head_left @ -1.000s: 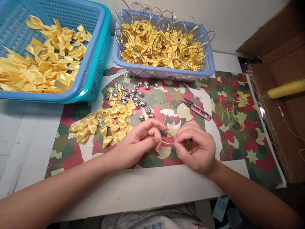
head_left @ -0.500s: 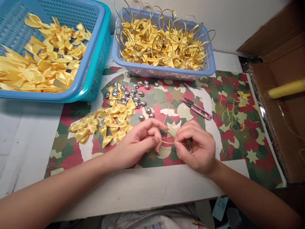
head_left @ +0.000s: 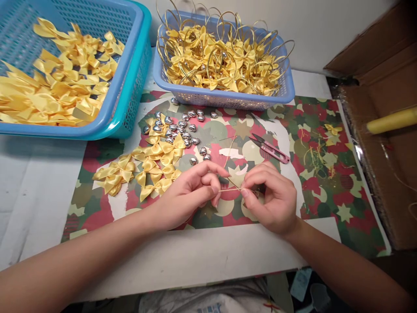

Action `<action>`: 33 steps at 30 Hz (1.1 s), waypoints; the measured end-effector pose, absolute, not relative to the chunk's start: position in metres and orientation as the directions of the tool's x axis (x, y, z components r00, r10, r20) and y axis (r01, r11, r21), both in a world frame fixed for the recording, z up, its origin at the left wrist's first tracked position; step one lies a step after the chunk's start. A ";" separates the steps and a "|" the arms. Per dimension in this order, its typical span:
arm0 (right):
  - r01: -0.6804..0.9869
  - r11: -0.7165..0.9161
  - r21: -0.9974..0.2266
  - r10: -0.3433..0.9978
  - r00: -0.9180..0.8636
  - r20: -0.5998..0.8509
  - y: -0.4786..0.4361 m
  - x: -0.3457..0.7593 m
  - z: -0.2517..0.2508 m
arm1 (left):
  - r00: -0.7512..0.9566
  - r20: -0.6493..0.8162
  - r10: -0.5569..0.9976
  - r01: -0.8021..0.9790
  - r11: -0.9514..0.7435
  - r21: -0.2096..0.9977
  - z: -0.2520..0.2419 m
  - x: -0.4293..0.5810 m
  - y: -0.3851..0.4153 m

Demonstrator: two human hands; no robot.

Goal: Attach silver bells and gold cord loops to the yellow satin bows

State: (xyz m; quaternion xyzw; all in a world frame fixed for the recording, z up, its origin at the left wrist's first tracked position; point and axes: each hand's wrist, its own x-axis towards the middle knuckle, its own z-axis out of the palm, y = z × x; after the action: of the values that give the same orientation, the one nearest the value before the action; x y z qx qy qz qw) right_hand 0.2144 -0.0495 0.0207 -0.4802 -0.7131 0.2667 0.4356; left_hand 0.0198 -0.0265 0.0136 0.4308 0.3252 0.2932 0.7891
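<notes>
A thin gold cord (head_left: 230,189) stretches between my two hands over the patterned paper mat (head_left: 325,208). My left hand (head_left: 189,191) pinches its left end with fingers curled, and my right hand (head_left: 272,198) pinches the right end. Just left of my left hand lies a loose pile of yellow satin bows (head_left: 146,167). Several silver heart beads (head_left: 180,128) lie scattered behind the bows. Pink thread snips (head_left: 270,150) rest on the mat just beyond my right hand.
A large blue basket (head_left: 130,87) of yellow bows stands at the back left. A smaller blue basket (head_left: 224,98) of bows with gold loops stands behind the mat. A brown cardboard box (head_left: 387,130) with a yellow roll (head_left: 391,121) is at the right edge.
My right hand has shifted slightly right and pulled the gold cord straighter and tauter. The left hand has barely moved.
</notes>
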 end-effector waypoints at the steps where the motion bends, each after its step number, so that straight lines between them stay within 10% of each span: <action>1: 0.465 0.378 -0.801 0.924 -0.142 0.354 -0.049 0.215 0.020 | 0.622 -0.269 0.735 -0.196 0.479 0.856 0.013 0.020 -0.026; 25: 0.495 0.454 -0.741 0.882 -0.368 0.295 -0.058 0.204 0.019 | 0.387 -0.423 0.819 -0.627 0.570 0.531 0.051 0.014 -0.010; 33: -0.062 -0.181 -0.981 0.775 -0.624 -0.104 -0.060 0.166 0.040 | 0.300 -0.385 0.873 -0.663 0.481 0.573 0.070 0.016 -0.015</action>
State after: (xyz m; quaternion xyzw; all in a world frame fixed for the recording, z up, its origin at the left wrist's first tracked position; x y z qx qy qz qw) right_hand 0.1657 -0.0602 0.0396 -0.3149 -0.5660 0.7011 0.2983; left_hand 0.0157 -0.0151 0.0695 0.1549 0.3383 0.4853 0.7912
